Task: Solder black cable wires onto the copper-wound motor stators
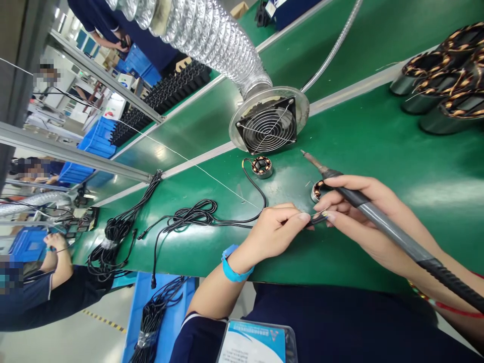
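My left hand, with a blue band at the wrist, is closed in a pinch on the end of a black cable. Resting across my right hand is a soldering iron, its bare tip pointing up and left, away from the cable. The thumb and fingers of that hand also meet at the cable's end, where thin wires are too small to make out. Just behind these fingers sits a small copper-wound stator, partly hidden. Another small stator, with a black cable beside it, lies farther back.
A fume fan on a silver duct stands behind the stators. Larger wound stators are grouped at the right. Coiled cables and a cable bundle lie left, above a blue bin. Co-workers are at the left.
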Motion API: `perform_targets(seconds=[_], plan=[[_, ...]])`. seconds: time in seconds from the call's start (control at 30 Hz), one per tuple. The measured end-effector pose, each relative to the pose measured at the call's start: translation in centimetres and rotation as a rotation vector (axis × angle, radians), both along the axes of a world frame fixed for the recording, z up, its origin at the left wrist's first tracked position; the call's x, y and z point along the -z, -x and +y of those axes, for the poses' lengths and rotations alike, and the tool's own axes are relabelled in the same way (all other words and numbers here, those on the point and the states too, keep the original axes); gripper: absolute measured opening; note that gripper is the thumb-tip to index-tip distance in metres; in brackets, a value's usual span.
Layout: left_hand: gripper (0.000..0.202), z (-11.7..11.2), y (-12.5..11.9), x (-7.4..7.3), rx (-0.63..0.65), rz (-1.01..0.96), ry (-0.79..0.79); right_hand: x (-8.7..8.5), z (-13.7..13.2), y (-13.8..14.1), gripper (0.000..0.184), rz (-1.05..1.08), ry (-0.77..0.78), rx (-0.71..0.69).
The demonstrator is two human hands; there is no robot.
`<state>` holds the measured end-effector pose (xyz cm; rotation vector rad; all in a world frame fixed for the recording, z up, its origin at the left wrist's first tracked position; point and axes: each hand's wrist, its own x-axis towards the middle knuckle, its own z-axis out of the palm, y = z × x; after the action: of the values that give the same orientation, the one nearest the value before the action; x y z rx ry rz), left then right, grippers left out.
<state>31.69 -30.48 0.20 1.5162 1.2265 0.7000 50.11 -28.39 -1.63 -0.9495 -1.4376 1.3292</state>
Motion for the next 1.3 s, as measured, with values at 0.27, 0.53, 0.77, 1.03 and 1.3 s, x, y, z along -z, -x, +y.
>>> perform_targets(seconds=[0.27,0.53,0.77,1.03,1.3], plan=[[0.044,0.7,0.0,-0.1,0.07,-0.262,0.251,-0.1,0.0,-0.5,0.027,-0.156,-0.307,-0.013],[0.019,1.6,-1.1,-0.3,-0.157,-0.383,0.401,0.6,0.9,-1.2,0.033,-0.301,-0.386,-0.02],[0.014,3.6,-2.5,0.5,-0.465,-0.301,0.405,0.7,1.7,-4.0,0.035,-0.483,-0.333,0.245],[0.016,3.8,-2.5,1.0,-0.476,-0.31,0.411,2.5,1.5,-4.4,0.012,-0.11,-0.513,0.196],[0.014,3.7,-2.4,1.5,-0.481,-0.311,0.385,2.2,1.4,-4.5,0.021,-0.176,-0.546,0.094]])
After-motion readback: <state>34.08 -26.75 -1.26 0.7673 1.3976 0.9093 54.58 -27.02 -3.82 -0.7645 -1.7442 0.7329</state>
